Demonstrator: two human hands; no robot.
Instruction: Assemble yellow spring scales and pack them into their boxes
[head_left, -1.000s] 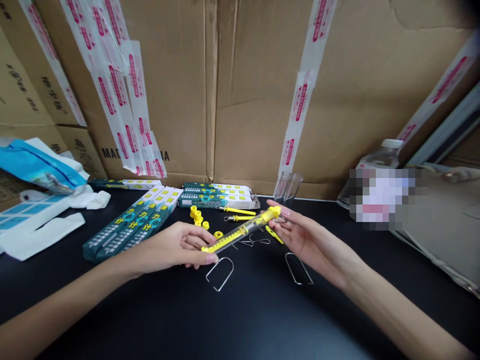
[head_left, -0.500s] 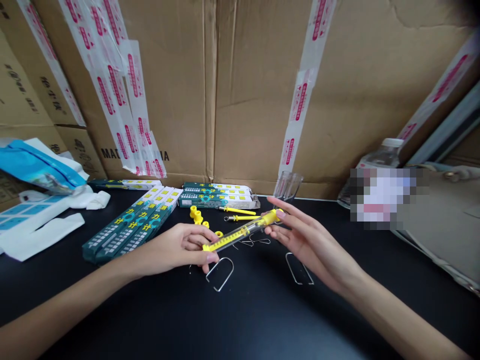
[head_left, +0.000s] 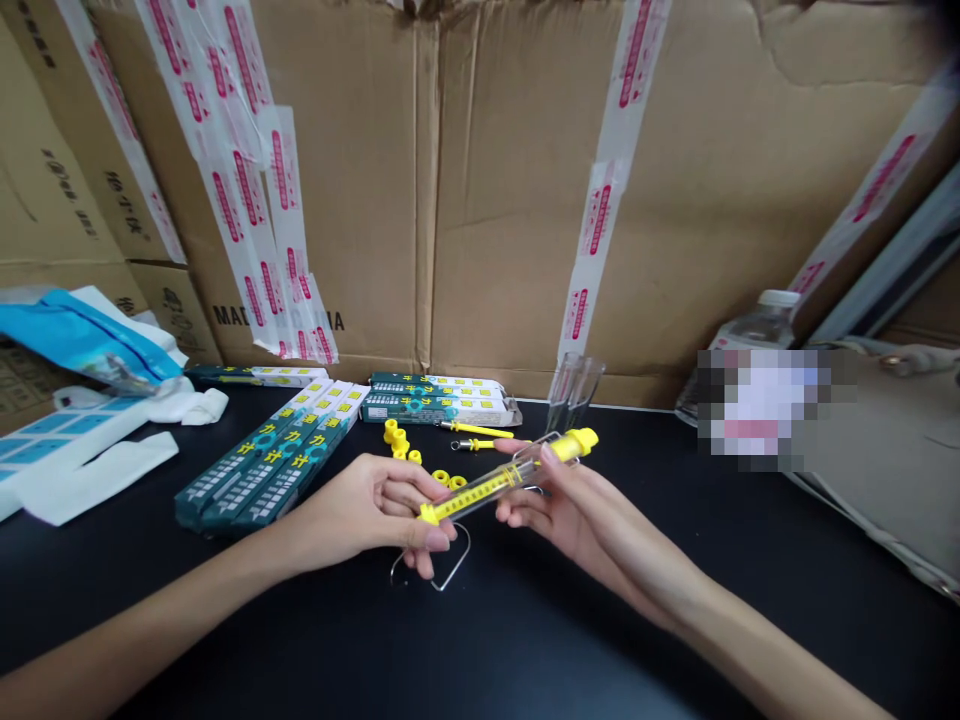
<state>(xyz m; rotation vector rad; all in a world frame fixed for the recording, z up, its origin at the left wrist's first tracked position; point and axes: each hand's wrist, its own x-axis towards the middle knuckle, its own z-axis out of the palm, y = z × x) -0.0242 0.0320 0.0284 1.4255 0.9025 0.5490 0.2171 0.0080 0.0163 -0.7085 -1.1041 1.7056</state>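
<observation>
Tube (head_left: 487, 488) slants above the table (head_left: 495, 640), its lower end pinched in our left hand (head_left: 375, 510); our right hand (head_left: 596, 515) clasps a wire loop (head_left: 553, 435) at its upper end. Beyond the tube we see yellow rings (head_left: 400, 441), then boxes (head_left: 431, 404).

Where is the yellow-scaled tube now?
In the head view, just right of centre, the tube slants from the left hand to the right hand.
</observation>
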